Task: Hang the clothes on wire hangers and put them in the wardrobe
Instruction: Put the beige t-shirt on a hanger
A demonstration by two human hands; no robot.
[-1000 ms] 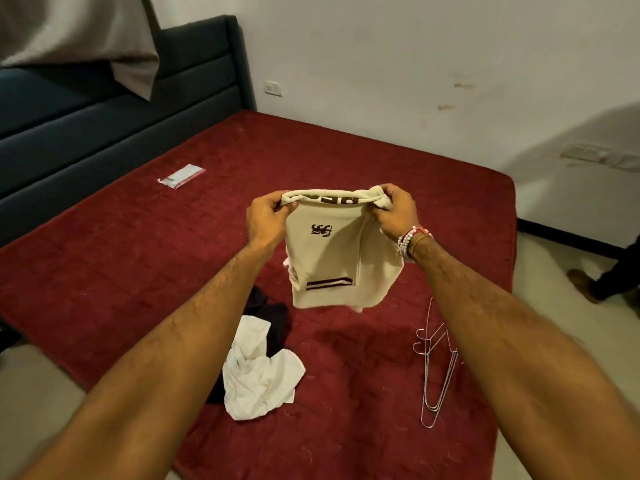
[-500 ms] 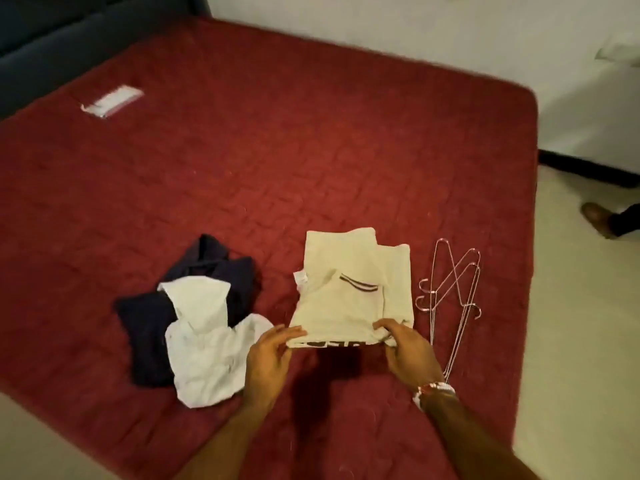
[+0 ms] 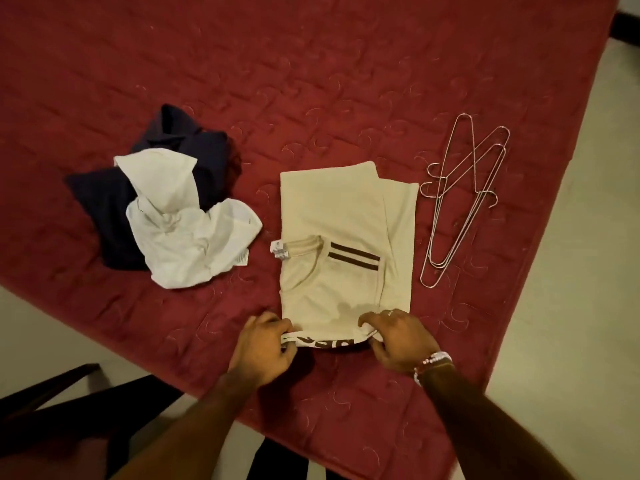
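Shirt (image 3: 332,209) cream, folded | print (image 3: 325,342) unreadable | left hand (image 3: 263,348), right hand (image 3: 398,341) pinch near edge

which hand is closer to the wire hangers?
Right. The right hand pinches the hem of the cream shirt at the corner toward the wire hangers; the left hand pinches the opposite corner, farther off.

Bed cover (image 3: 346,81): red quilted cloth, matt, stitched swirls. Cream shirt (image 3: 332,216): soft matt knit, dark brown stripes. White garment (image 3: 187,237): thin crumpled cloth. Dark garment (image 3: 104,202): matt fabric. Wire hangers (image 3: 464,188): thin bare metal, shiny. Floor (image 3: 571,306): smooth, pale.
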